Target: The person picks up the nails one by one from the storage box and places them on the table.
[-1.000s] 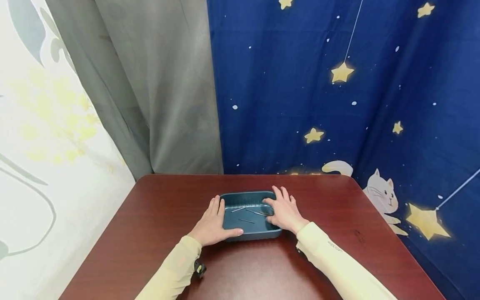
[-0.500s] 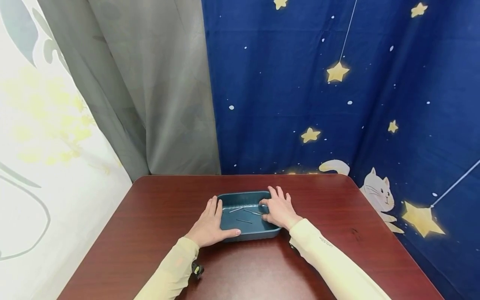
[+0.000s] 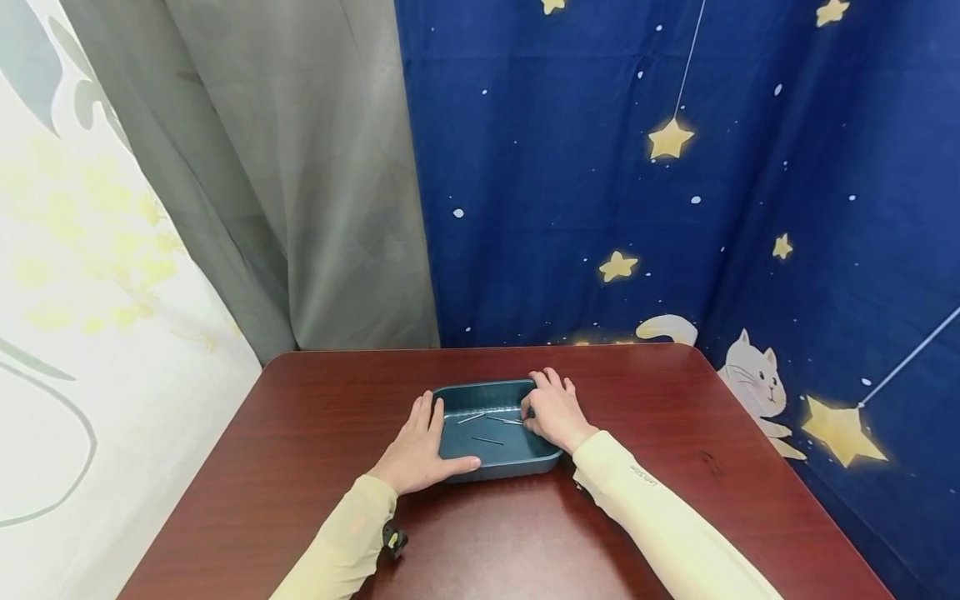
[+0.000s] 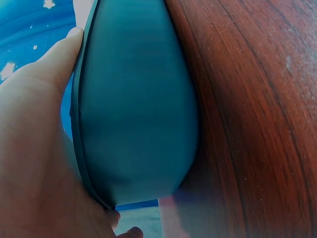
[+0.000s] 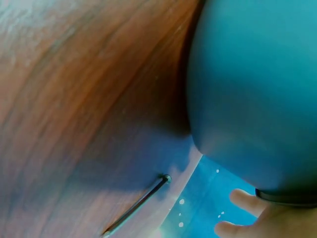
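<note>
Left grip (image 3: 420, 446) is spreading its fingers nearly straight over the left end of the tray (image 3: 510, 470), its thumb lying along the near rim, while the right grip (image 3: 551, 414) is reaching in at the right end, thumb and forefinger curling close together beside thin rods (image 3: 487, 440); whether it is pinching one I cannot tell, since the fingers are hiding the rods' ends.

Behind, a star-printed blue curtain (image 3: 540, 208) is hanging on the right, running beyond the frame, with a grey curtain (image 3: 337, 183) next to it; at far left a pale printed cloth (image 3: 75, 250) is washing out in glare. Wood-grained and reddish brown, the worktop (image 3: 315, 417) is stretching below, its near edge falling outside the head view. Cream sleeves (image 3: 652, 508) are covering both forearms and running off the bottom. Dark teal, the tray is sitting upright on the worktop; each wrist view is showing only its outer wall, cut off by the frame. A printed cat (image 3: 753, 383) is peeking past the worktop's side, partly hidden. Under the left cuff a black device (image 3: 394, 540) is half showing.

Inside the tray the rods are lying loose, some overlapping, their number being hard to make out. Outside it, another dark rod (image 5: 138, 203) is showing against the worktop in the right wrist view. Small lettering (image 3: 643, 475) is running along the right sleeve, too blurred for reading, and a faint dark mark (image 3: 709, 463) is marring the worktop nearby.
</note>
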A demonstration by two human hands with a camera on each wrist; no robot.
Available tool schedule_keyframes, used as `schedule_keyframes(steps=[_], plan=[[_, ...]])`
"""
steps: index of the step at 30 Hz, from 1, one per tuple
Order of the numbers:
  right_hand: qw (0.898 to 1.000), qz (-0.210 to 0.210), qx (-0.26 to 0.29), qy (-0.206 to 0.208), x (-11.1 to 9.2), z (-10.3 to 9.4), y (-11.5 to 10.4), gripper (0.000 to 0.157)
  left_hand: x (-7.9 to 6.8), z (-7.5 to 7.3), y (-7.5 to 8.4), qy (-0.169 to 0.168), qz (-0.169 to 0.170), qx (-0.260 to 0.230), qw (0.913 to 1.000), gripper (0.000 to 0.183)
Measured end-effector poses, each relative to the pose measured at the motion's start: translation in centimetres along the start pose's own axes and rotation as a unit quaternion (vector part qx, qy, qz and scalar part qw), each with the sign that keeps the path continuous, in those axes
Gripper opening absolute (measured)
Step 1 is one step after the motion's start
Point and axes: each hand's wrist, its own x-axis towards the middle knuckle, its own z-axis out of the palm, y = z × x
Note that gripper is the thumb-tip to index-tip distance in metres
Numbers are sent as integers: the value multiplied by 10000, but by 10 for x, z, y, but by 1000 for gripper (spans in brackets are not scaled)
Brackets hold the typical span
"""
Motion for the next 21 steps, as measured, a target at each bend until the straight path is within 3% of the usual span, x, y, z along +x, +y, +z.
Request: schedule_keyframes(steps=[11,21], plan=[[9995,-105,-187,212,1,3,2,30,1,1,0,8,-16,-65,10000,120],[9994,-75,-273,220,2,2,-1,30,1,0,-1,6,-57,-92,9999,121]])
